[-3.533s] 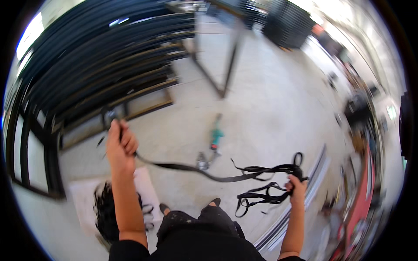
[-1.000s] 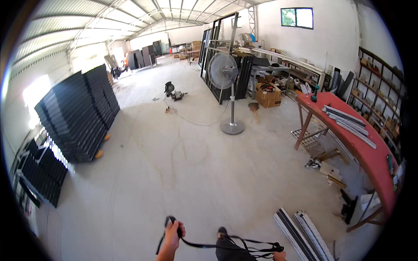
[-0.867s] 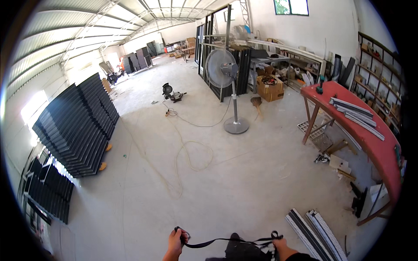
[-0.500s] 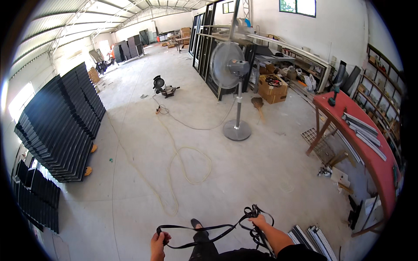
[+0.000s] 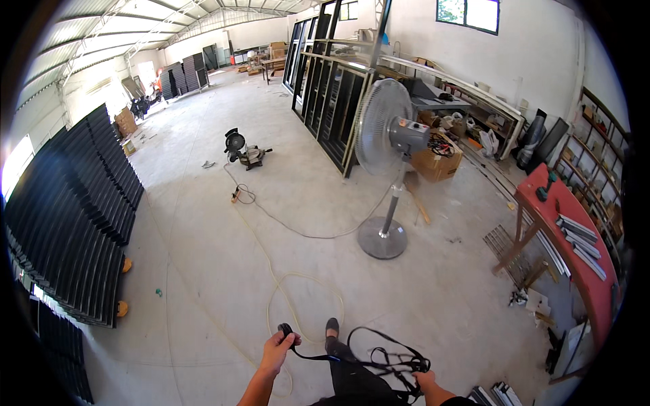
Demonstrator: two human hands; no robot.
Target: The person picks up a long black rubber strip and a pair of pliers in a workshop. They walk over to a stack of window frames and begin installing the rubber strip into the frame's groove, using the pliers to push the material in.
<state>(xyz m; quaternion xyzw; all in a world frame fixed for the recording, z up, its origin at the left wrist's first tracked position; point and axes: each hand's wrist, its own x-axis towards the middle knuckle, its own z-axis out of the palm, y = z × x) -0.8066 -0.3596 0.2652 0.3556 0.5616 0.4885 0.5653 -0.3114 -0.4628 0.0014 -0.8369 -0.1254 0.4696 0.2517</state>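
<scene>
A long, flat black strap (image 5: 422,364) hangs slack between my two hands, over my legs. My left hand (image 5: 276,350) is closed around one end of it, where a short piece is doubled over above the fingers. Toward the right, my right hand (image 5: 425,381) grips the bunched part, with several loose loops spreading out beside it. Its fingers are partly hidden by the strap. Below the strap one dark shoe (image 5: 332,326) shows on the concrete floor.
A pedestal fan (image 5: 383,128) stands ahead on a round base. A pale hose (image 5: 269,260) and a cable cross the floor toward a chop saw (image 5: 247,150). Stacked black panels (image 5: 68,223) line the left. On the right is a red-topped table (image 5: 552,223) with metal strips.
I have moved forward, so the fan and saw appear nearer. My left hand has come up and rightward, closer to the right hand, and the strap between them hangs slacker.
</scene>
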